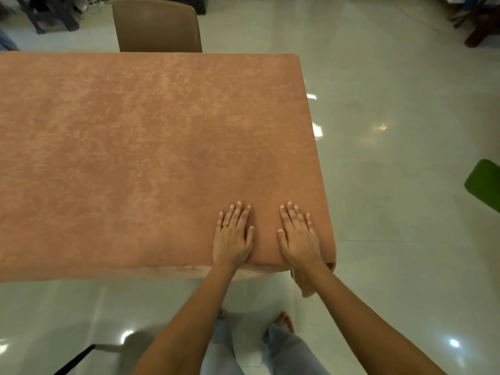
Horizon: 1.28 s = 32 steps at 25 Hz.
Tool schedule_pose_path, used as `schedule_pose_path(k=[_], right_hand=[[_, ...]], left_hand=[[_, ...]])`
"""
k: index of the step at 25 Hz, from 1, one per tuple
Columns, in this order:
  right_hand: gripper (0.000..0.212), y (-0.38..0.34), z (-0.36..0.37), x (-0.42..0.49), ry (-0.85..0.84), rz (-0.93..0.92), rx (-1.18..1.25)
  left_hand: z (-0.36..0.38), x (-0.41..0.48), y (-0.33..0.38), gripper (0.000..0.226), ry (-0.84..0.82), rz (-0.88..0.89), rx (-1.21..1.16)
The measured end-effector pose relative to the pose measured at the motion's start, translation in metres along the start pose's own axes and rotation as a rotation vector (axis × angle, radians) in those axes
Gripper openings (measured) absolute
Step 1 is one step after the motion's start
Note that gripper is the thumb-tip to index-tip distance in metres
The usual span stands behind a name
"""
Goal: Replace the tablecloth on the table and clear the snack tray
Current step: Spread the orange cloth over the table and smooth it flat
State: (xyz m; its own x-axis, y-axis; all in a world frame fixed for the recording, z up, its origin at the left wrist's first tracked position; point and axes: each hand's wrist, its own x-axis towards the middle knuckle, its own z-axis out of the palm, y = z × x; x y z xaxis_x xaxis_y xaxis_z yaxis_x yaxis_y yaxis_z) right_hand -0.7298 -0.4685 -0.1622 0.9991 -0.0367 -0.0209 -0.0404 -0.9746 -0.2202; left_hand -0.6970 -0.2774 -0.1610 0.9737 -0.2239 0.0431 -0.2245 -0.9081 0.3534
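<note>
An orange-brown tablecloth [151, 147] covers the whole table top and hangs over its edges. My left hand [233, 235] lies flat on the cloth near the table's front right corner, fingers straight, with a ring on one finger. My right hand [297, 235] lies flat beside it, closer to the right edge, fingers straight and spread. A small gap of cloth separates the two hands. At the front right corner a fold of the cloth [307, 285] hangs down under my right forearm. No snack tray shows in this view.
A brown chair [157, 25] stands at the far side of the table. Glossy tiled floor [405, 158] lies to the right and in front. A green object [484, 185] sits at the right edge. Furniture legs show at the far corners. My legs are below.
</note>
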Motion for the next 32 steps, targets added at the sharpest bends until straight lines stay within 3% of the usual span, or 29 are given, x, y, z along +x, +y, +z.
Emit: schedule_pose_path(k=[4,10,12,17,20,24,28,32], right_hand=[[0.063,0.050,-0.014,-0.002,-0.002,0.025,0.029],[0.064,0.004,-0.014,0.005,-0.059,-0.181,0.142],[0.063,0.003,-0.006,-0.002,-0.078,-0.261,0.081],[0.064,0.056,-0.011,-0.005,-0.026,-0.127,0.024],[0.068,0.076,-0.020,-0.001,-0.054,-0.137,0.066],[0.064,0.066,-0.025,0.006,-0.119,-0.277,0.109],[0.088,0.079,-0.014,0.010,-0.203,-0.653,0.025],[0.060,0.110,-0.019,0.031,-0.196,-0.642,0.025]], left_hand=[[-0.003,0.002,0.005,0.055,-0.004,-0.014,0.015],[-0.004,0.002,0.007,0.054,-0.044,-0.016,0.042],[-0.004,0.001,0.010,0.056,-0.051,-0.031,0.070],[-0.002,0.000,0.023,0.056,-0.180,-0.157,0.179],[-0.003,0.002,0.043,0.055,-0.191,-0.262,0.184],[0.017,0.006,0.111,0.068,0.013,-0.332,-0.096],[0.045,0.009,0.158,0.069,0.119,-0.425,-0.195],[0.051,0.005,0.153,0.063,0.134,-0.443,-0.117]])
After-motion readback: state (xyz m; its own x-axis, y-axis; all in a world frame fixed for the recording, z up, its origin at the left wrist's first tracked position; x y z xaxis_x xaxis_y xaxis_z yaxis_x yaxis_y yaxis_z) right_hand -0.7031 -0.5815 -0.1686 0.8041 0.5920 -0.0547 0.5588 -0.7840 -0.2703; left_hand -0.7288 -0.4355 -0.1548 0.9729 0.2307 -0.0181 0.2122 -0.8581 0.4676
